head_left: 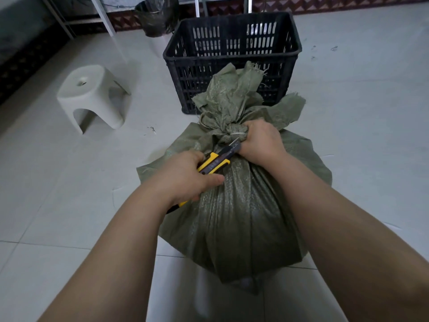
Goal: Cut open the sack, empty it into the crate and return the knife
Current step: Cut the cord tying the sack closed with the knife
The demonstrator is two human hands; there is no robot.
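Our right hand (262, 140) clenched the tied neck, the surest hold on the soft, heavy-looking green woven plastic sack (236, 210). Our left hand (185, 177) gripped the yellow-and-black utility knife (214, 160) at the neck's seven o'clock.

knife (218, 156) handle: mostly under left hand (185, 175) | blade tip: behind right hand (260, 140) | sack (243, 217) contents: unseen

no text, brand, number or sign can be read. the knife (216, 160), held in my left hand (185, 176), carries small pale marks on its dark front section, just beside my right hand (257, 140), which grips the neck of the sack (232, 217). there is a faint imprint on the knife's yellow body. both are too small and blurred to read.
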